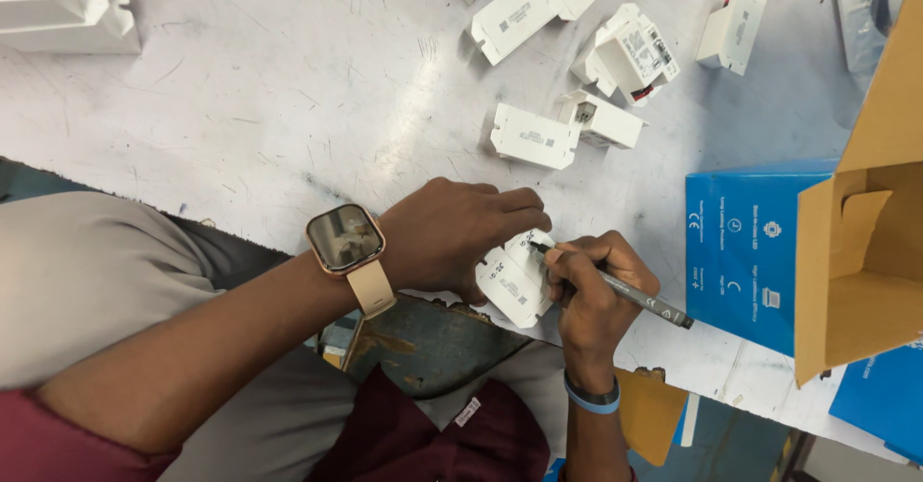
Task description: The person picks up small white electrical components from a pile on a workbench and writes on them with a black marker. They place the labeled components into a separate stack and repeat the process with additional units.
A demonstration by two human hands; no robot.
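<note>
A small white module (516, 277) is lying at the near edge of the table (288, 88), tilted, with a little label facing up. The left hand (452, 232) is lying over its left side, fingers curled around it in a closed grip, pinning it to the table. The right hand (596, 285) is pressing in from the right, its fingers pinched shut around a grey pen (615, 288); the pen's tip is touching the module's top near its upper corner, and its barrel is slanting down and to the right, past the knuckles.

A watch (346, 240) with a square face and pale strap is sitting on the left wrist, and a blue band (592, 397) is circling the right wrist.

Farther up the table, well apart from the hands, more white modules are lying scattered: one (535, 136) flat just above the left hand, another (606, 120) touching it on the right, a larger one (630, 54) with a printed label, a long one (514, 16) and a single one (731, 28) off to the right. White housings (62, 6) are sitting at the top left corner.

To the right of the right hand, a blue carton (745, 247) is lying flat, and an open brown box (865, 242) is overlapping its right side. The table's white surface is showing many scratches.
</note>
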